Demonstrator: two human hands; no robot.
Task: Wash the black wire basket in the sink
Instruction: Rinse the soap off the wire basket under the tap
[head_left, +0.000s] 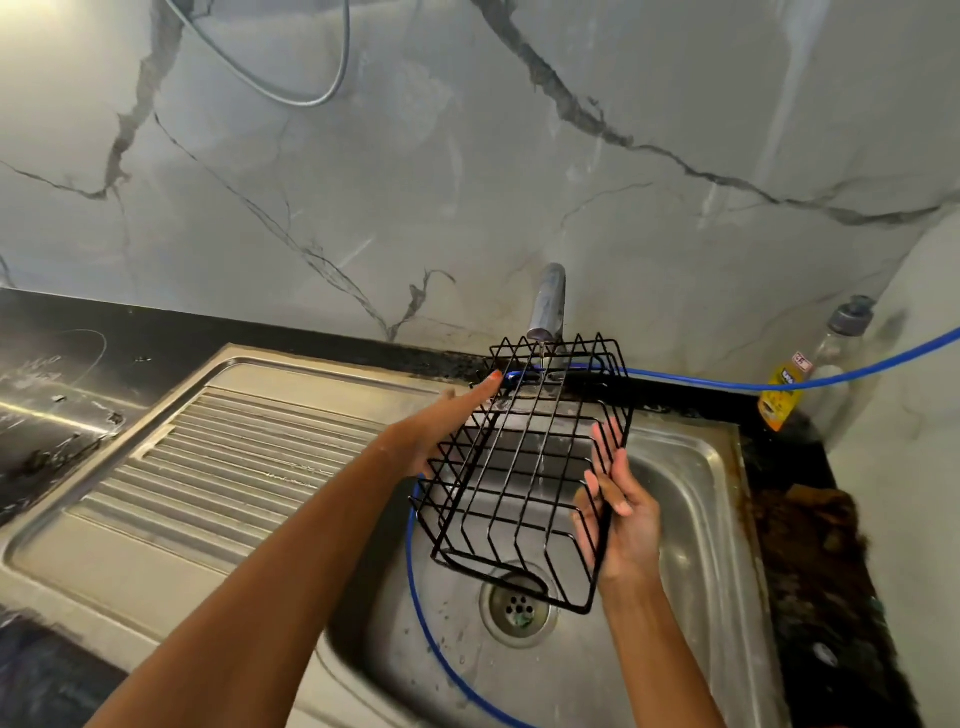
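The black wire basket (519, 473) hangs tilted over the steel sink bowl (691, 499), under the tap (545, 306). A thin stream of water falls from the tap through the wires. My left hand (441, 426) lies flat against the basket's left side, fingers stretched toward the far rim. My right hand (621, 514) holds the basket's right side, fingers spread along the wires. The drain (517, 608) shows just below the basket's near corner.
A ribbed steel draining board (223, 457) lies left of the bowl. A blue hose (779, 383) runs along the back edge and loops down into the bowl. A bottle with yellow liquid (789, 384) stands at the back right corner. Dark grime covers the right counter (810, 545).
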